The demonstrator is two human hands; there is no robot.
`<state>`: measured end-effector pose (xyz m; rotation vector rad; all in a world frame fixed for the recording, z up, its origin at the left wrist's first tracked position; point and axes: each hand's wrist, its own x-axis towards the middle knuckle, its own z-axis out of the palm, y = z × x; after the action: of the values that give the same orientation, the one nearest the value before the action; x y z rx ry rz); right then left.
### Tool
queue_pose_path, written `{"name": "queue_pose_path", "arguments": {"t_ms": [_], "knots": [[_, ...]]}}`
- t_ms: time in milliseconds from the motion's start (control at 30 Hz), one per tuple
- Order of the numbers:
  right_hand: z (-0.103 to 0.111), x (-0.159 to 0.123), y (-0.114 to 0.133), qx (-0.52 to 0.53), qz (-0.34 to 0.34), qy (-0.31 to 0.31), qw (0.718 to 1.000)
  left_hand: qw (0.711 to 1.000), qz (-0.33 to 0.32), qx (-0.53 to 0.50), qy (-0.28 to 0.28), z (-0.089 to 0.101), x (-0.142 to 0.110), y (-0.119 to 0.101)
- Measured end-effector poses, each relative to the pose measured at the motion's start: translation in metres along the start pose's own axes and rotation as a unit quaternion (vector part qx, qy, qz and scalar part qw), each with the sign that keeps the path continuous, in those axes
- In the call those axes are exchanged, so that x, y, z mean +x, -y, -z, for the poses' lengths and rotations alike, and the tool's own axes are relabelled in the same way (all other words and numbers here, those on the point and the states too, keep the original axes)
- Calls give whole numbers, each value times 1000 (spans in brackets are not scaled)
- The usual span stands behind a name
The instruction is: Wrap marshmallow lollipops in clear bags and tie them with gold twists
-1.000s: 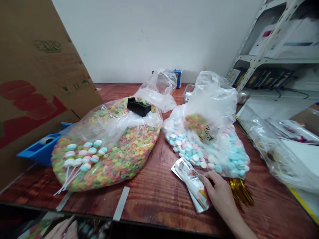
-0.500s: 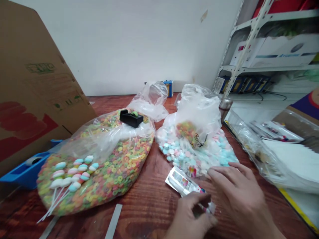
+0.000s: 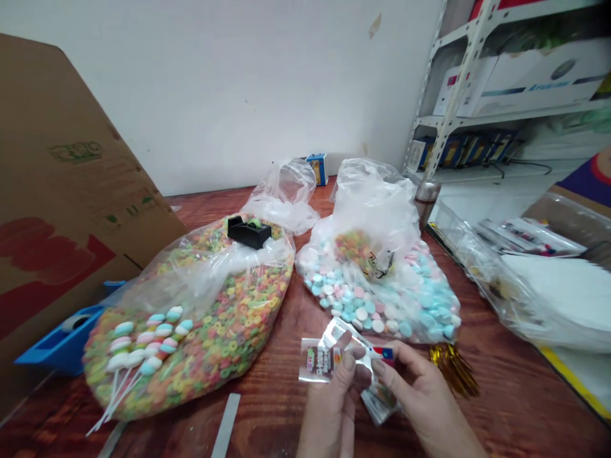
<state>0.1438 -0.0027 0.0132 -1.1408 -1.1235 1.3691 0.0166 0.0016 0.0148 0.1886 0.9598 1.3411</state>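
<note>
Both hands meet low in the middle of the wooden table [image 3: 296,305]. My left hand [image 3: 331,404] pinches a small clear printed packet [image 3: 321,360] lifted off a stack of the same packets [image 3: 377,397]. My right hand [image 3: 420,397] is closed on the packet's other end, above the stack. Just beyond them lies a clear bag of blue, pink and white round candies [image 3: 405,299]. To the left is a large bag of coloured ring cereal [image 3: 229,312], with several marshmallow sticks [image 3: 143,340] lying on it.
A black tape dispenser [image 3: 249,230] rests on the cereal bag; a blue one [image 3: 64,337] sits at left by a cardboard box [image 3: 62,191]. Gold twist ties [image 3: 453,369] lie right of my hands. Plastic-wrapped goods [image 3: 520,286] and a metal shelf [image 3: 501,83] fill the right.
My left hand came up from below the table edge and joined the right. Together they lifted one clear packet off the stack. The camera tilted up slightly.
</note>
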Motion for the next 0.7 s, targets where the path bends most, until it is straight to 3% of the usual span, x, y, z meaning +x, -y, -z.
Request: {"name": "queue_pose_path", "arguments": {"t_ms": [100, 233, 300, 433, 500, 700], "knots": [[-3, -2, 1, -85, 12, 8, 996, 998, -35, 38, -28, 3, -2, 2], [-8, -6, -7, -214, 47, -4, 976, 996, -82, -8, -25, 9, 1, 4], [-8, -9, -11, -248, 77, -22, 966, 997, -61, -45, -20, 12, 4, 5], [-8, -15, -8, -222, 172, -66, 958, 995, 25, -101, -5, 18, 10, 1], [-9, -18, -3, -225, 217, -80, 947, 993, 34, -111, -9, 20, 10, -2], [-13, -18, -4, -311, 292, -25, 904, 994, 24, -105, 26, 21, 5, -5]]}}
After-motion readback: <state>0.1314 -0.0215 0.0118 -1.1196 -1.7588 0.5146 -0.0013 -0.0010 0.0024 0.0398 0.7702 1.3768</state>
